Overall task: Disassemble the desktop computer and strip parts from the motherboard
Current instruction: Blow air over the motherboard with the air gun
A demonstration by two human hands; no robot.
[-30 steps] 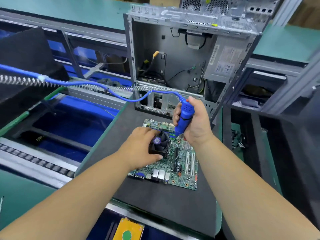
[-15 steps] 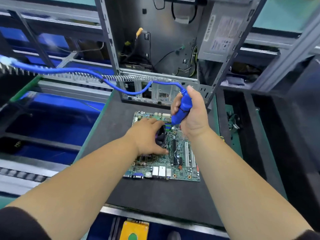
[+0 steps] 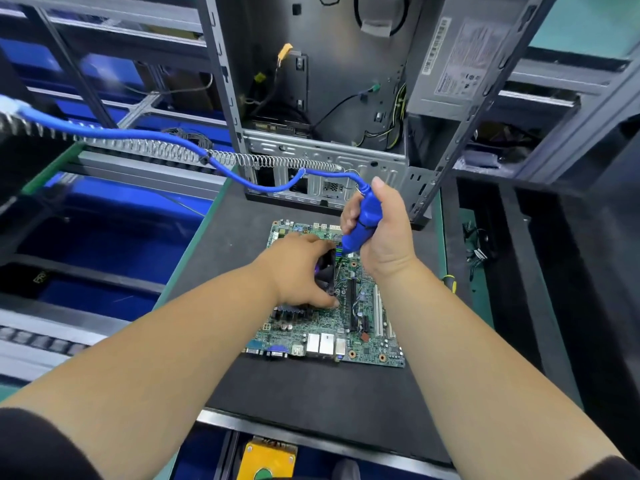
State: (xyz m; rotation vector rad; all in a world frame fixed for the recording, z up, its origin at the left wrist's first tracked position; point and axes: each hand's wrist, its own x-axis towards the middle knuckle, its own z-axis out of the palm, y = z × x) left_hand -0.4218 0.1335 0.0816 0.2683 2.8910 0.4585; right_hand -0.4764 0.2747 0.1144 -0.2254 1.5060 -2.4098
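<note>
A green motherboard (image 3: 360, 337) lies flat on the black mat (image 3: 311, 403). My left hand (image 3: 298, 271) grips the black CPU cooler fan (image 3: 327, 271) on the board; most of the fan is hidden under the fingers. My right hand (image 3: 384, 233) holds a blue powered screwdriver (image 3: 362, 223) upright, its tip down at the board just right of the fan. A blue cable (image 3: 145, 135) and a coiled spring line (image 3: 166, 154) run from the tool off to the left. The opened grey computer case (image 3: 332, 84) stands behind the board.
A grey power supply (image 3: 457, 60) sits in the case's upper right. Blue bins (image 3: 104, 237) lie below the bench on the left. A yellow-handled tool (image 3: 450, 282) and loose cables (image 3: 478, 251) sit at the mat's right edge. A yellow box (image 3: 268, 459) is at the bottom.
The view has tilted down and moved closer, so the case fills the top. Both hands stay in place on the fan and the screwdriver.
</note>
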